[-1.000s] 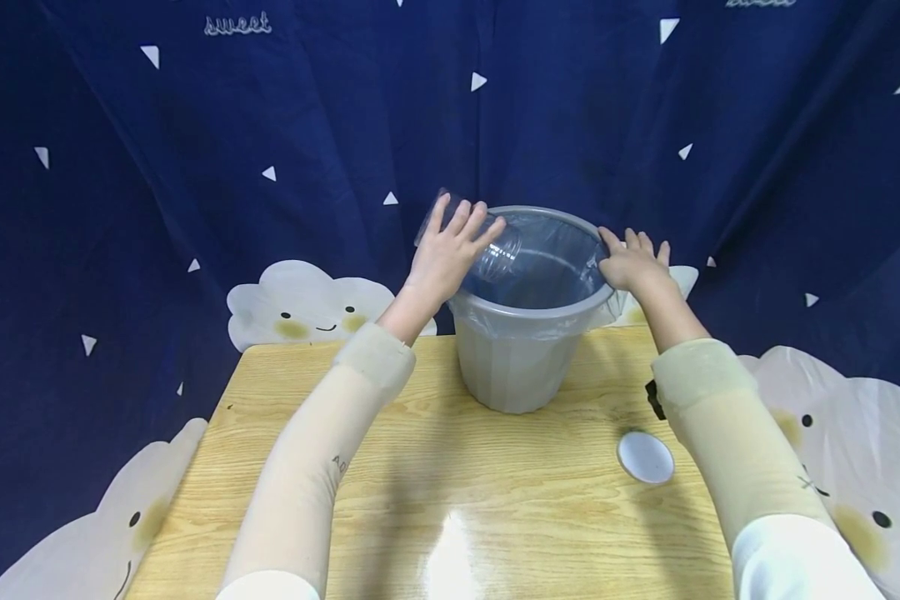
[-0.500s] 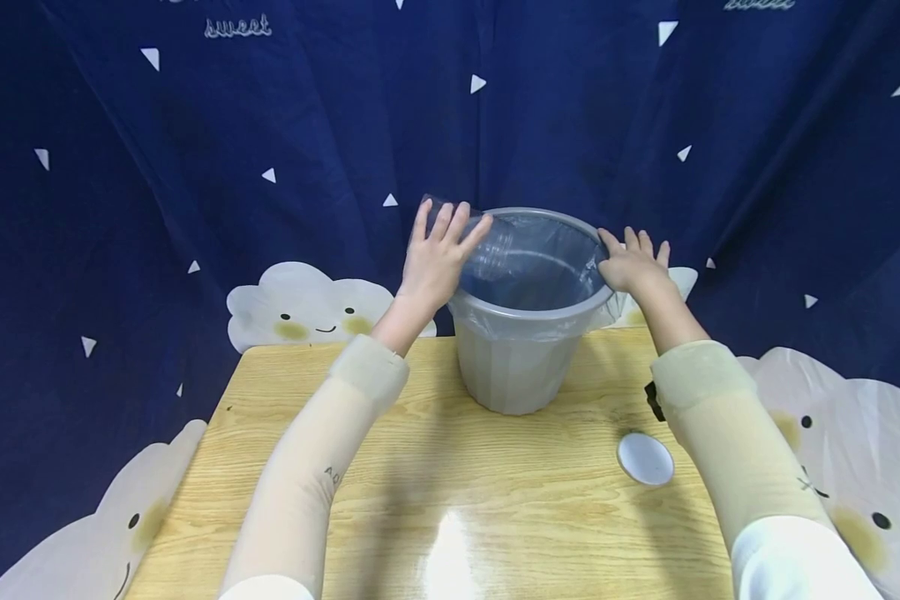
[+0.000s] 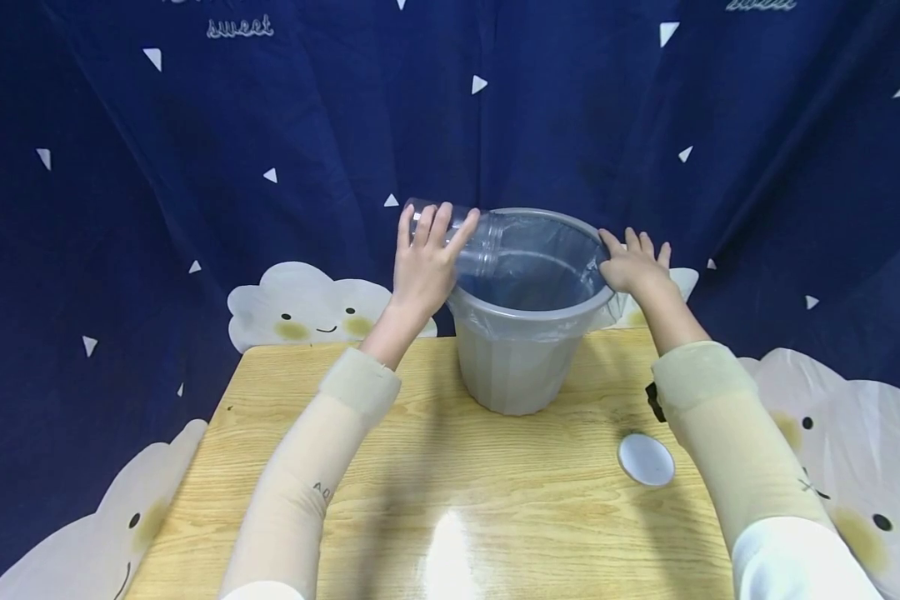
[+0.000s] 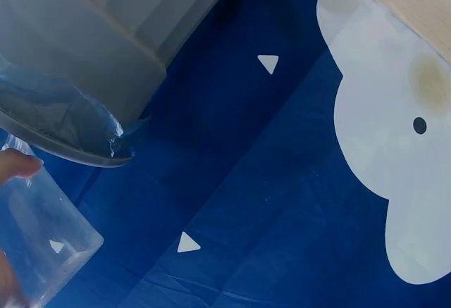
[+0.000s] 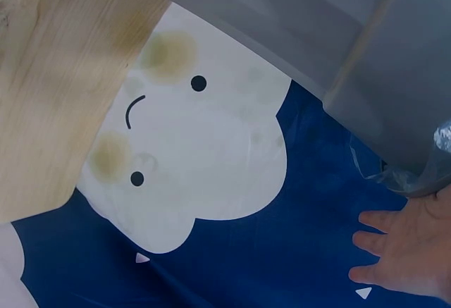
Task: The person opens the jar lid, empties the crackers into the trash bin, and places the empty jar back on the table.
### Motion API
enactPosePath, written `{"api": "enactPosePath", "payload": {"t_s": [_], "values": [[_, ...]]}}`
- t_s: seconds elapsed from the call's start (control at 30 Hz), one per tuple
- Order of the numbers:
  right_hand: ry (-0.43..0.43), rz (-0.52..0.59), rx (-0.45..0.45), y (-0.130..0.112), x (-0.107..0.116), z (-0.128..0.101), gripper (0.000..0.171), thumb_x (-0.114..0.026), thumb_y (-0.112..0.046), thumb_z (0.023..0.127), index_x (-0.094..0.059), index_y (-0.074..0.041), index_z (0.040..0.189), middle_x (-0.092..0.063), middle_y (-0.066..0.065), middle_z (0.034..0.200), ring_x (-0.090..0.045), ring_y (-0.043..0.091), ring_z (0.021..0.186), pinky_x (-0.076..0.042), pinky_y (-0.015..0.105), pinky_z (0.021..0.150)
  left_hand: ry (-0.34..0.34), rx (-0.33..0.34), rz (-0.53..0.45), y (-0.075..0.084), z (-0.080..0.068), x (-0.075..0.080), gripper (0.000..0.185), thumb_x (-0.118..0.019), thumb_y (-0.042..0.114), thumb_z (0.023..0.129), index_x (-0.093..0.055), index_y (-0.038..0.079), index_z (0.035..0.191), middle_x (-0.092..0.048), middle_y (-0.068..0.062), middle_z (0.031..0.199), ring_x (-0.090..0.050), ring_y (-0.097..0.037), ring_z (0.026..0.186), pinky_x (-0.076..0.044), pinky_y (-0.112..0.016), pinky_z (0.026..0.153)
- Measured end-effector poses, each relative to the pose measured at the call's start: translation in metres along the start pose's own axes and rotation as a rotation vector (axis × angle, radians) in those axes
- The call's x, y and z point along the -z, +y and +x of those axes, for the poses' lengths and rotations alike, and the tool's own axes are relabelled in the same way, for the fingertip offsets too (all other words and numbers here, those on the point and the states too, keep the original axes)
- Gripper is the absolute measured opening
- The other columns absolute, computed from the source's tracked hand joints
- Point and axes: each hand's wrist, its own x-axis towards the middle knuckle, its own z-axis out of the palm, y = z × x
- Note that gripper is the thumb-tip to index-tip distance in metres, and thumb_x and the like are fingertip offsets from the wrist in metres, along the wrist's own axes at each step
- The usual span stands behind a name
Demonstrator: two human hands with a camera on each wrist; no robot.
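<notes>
My left hand [image 3: 423, 267] grips a clear plastic jar [image 3: 482, 250], its fingers spread over the side. The jar lies nearly sideways, with its ridged mouth end over the opening of a grey trash bin [image 3: 517, 367]. In the left wrist view the jar's flat base [image 4: 67, 244] shows beyond the fingers, below the bin's rim. A clear liner bag [image 3: 547, 250] lines the bin and folds over its rim. My right hand [image 3: 633, 265] rests on the rim at the right, its fingers straight and spread outside the bin, as the right wrist view also shows.
A round white lid [image 3: 646, 459] lies on the wooden table [image 3: 330, 500], right of the bin. A small black object [image 3: 655, 402] shows beside the right sleeve. Behind the table hangs a dark blue curtain [image 3: 345, 108] with clouds and triangles.
My left hand has moved left and slightly down, tipping the jar from a slant to nearly level. The right hand, bin and lid have stayed in place.
</notes>
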Motion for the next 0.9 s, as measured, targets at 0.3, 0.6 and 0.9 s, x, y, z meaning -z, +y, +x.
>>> {"api": "enactPosePath", "payload": {"t_s": [0.3,0.6,0.9], "values": [[-0.007,0.002,-0.002,0.0,0.0,0.0,0.063,-0.027,-0.018,0.09,-0.004,-0.011,0.147,0.008,0.029,0.147,0.012,0.045,0.133,0.017,0.062,0.103,0.04,0.05,-0.04,0.0,-0.013,0.006,0.073,-0.073,0.012,0.063,-0.047,0.024,0.131,-0.044,-0.012,0.123,-0.038,-0.028,0.116,-0.022,-0.047,0.11],[-0.005,0.001,-0.004,0.001,-0.001,0.002,0.063,-0.028,-0.018,0.089,-0.004,-0.012,0.147,0.008,0.029,0.147,0.012,0.045,0.134,0.017,0.062,0.103,0.102,0.107,-0.143,0.0,-0.029,0.01,0.076,-0.077,0.015,0.059,-0.049,0.022,0.129,-0.044,-0.012,0.12,-0.039,-0.03,0.114,-0.022,-0.046,0.109],[-0.003,-0.001,-0.005,0.001,-0.002,0.003,0.063,-0.028,-0.018,0.089,-0.004,-0.012,0.147,0.008,0.028,0.147,0.011,0.045,0.134,0.017,0.062,0.103,0.126,0.152,-0.229,0.001,-0.044,0.016,0.077,-0.079,0.021,0.058,-0.048,0.02,0.129,-0.042,-0.013,0.119,-0.038,-0.032,0.111,-0.026,-0.047,0.107]]}}
